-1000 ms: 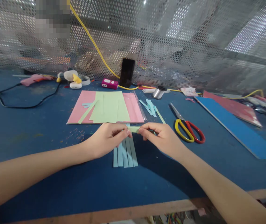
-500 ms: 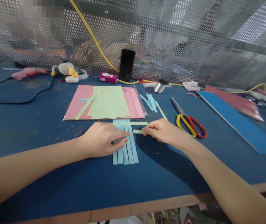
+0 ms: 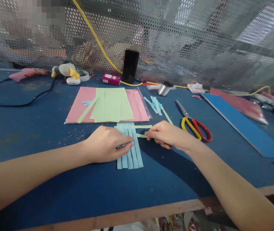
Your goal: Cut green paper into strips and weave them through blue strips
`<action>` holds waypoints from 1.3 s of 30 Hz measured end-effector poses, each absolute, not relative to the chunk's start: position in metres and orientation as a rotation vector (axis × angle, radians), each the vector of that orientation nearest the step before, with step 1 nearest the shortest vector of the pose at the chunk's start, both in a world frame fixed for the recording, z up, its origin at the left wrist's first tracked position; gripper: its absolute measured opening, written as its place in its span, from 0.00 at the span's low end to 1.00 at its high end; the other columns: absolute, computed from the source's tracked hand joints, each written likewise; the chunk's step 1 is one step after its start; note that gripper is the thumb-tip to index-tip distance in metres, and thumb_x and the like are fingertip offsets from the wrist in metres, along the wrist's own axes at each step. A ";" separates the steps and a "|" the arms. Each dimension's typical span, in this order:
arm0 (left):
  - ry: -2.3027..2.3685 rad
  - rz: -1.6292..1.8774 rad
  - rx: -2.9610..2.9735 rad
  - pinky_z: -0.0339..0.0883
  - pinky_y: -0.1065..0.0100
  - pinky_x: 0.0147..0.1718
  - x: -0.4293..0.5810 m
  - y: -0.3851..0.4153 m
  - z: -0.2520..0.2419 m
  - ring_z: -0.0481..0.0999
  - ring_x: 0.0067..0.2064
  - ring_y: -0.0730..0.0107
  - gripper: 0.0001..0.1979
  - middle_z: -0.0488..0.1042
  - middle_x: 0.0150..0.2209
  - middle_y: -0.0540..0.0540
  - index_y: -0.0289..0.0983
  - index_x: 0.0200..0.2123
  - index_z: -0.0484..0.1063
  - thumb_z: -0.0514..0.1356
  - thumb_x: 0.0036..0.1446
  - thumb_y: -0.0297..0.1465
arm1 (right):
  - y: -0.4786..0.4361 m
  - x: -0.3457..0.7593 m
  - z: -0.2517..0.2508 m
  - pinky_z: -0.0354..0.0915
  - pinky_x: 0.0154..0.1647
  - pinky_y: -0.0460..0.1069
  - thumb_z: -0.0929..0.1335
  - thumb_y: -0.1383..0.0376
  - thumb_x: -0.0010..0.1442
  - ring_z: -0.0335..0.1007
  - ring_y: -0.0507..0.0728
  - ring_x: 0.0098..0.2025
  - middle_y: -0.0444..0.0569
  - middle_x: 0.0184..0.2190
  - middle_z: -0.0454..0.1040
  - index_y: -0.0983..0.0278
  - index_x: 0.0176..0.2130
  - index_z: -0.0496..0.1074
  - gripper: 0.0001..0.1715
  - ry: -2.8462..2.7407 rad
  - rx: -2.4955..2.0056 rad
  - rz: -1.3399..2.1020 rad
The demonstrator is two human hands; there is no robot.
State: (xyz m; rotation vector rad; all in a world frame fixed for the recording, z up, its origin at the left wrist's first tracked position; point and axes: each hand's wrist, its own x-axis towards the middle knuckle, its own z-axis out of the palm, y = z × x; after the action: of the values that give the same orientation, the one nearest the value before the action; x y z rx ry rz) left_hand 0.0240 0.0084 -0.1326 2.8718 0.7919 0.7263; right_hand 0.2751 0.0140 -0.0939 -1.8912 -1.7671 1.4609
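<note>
Several light blue paper strips [image 3: 135, 157] lie side by side, cut as a fringe, in front of the stacked sheets. My left hand [image 3: 108, 142] rests over their left part, index finger and thumb stretched out and a little apart, tips on the strips. My right hand [image 3: 162, 134] pinches a pale green paper strip [image 3: 140, 135] between thumb and fingers. Its left end reaches the right edge of the blue strips; whether it passes over or under them is hard to see. Just above, another green strip [image 3: 143, 127] crosses the blue strips near their top.
Behind my hands lie pink sheets [image 3: 79, 102] with green paper [image 3: 111, 106] on top. Loose blue strips [image 3: 156, 104], scissors [image 3: 193, 123] and a blue board [image 3: 242, 128] are to the right. A phone [image 3: 130, 66], a power socket [image 3: 111, 79] and a spool [image 3: 165, 89] stand further back.
My right hand has shifted slightly left with the green strip, whose end now meets the blue strips. My left hand stays in place.
</note>
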 end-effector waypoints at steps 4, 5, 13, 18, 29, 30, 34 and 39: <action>0.781 0.805 2.878 0.61 0.70 0.23 0.024 0.008 -0.134 0.78 0.26 0.69 0.14 0.79 0.24 0.50 0.41 0.41 0.80 0.54 0.66 0.34 | 0.013 0.275 -0.093 0.48 0.11 0.41 0.71 0.54 0.59 0.54 0.45 0.11 0.37 0.14 0.60 0.66 0.28 0.72 0.18 -1.780 -1.864 1.499; 0.777 0.816 2.880 0.62 0.71 0.23 0.024 0.008 -0.134 0.78 0.26 0.69 0.14 0.78 0.24 0.50 0.41 0.40 0.80 0.53 0.66 0.34 | 0.013 0.275 -0.093 0.48 0.11 0.41 0.70 0.54 0.60 0.54 0.45 0.11 0.37 0.14 0.60 0.66 0.29 0.72 0.18 -1.772 -1.847 1.523; 0.714 0.868 2.863 0.64 0.73 0.24 0.022 0.006 -0.131 0.76 0.24 0.71 0.14 0.76 0.22 0.49 0.39 0.35 0.79 0.53 0.65 0.32 | 0.009 0.271 -0.093 0.53 0.10 0.41 0.68 0.58 0.63 0.55 0.47 0.11 0.35 0.11 0.58 0.65 0.35 0.73 0.12 -1.649 -1.747 1.698; 0.700 0.846 2.847 0.62 0.72 0.23 0.022 0.005 -0.128 0.75 0.23 0.71 0.14 0.75 0.21 0.49 0.38 0.33 0.78 0.53 0.64 0.30 | 0.007 0.268 -0.094 0.52 0.09 0.41 0.68 0.60 0.63 0.55 0.47 0.10 0.35 0.11 0.58 0.66 0.36 0.72 0.10 -1.587 -1.655 1.769; 0.623 0.786 2.781 0.60 0.68 0.23 0.018 0.005 -0.126 0.76 0.24 0.69 0.14 0.77 0.22 0.50 0.38 0.41 0.79 0.52 0.63 0.30 | 0.007 0.269 -0.095 0.53 0.08 0.41 0.66 0.62 0.63 0.54 0.47 0.10 0.35 0.12 0.59 0.65 0.36 0.69 0.08 -1.541 -1.663 1.831; 0.620 0.779 2.782 0.60 0.68 0.23 0.018 0.005 -0.126 0.76 0.24 0.69 0.14 0.77 0.23 0.50 0.38 0.41 0.79 0.52 0.63 0.31 | 0.007 0.270 -0.095 0.53 0.08 0.41 0.66 0.62 0.63 0.54 0.47 0.10 0.35 0.12 0.59 0.65 0.36 0.69 0.08 -1.542 -1.664 1.828; 0.626 0.757 2.786 0.60 0.68 0.23 0.019 0.005 -0.127 0.77 0.25 0.68 0.14 0.78 0.24 0.51 0.39 0.43 0.79 0.53 0.63 0.30 | 0.006 0.270 -0.095 0.53 0.08 0.41 0.66 0.61 0.63 0.54 0.47 0.10 0.35 0.12 0.59 0.64 0.36 0.68 0.08 -1.545 -1.665 1.822; 0.670 0.776 2.768 0.61 0.68 0.22 0.019 0.006 -0.130 0.78 0.24 0.68 0.14 0.79 0.25 0.51 0.39 0.44 0.79 0.54 0.61 0.29 | 0.004 0.265 -0.092 0.54 0.09 0.41 0.65 0.60 0.64 0.53 0.47 0.10 0.34 0.12 0.58 0.64 0.37 0.69 0.09 -1.595 -1.677 1.803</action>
State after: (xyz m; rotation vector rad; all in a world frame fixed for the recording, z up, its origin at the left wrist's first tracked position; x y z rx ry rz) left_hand 0.0192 0.0058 -0.1298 2.7679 0.6698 0.7763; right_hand 0.2650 0.0042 -0.0919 -1.6769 -1.5952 1.8026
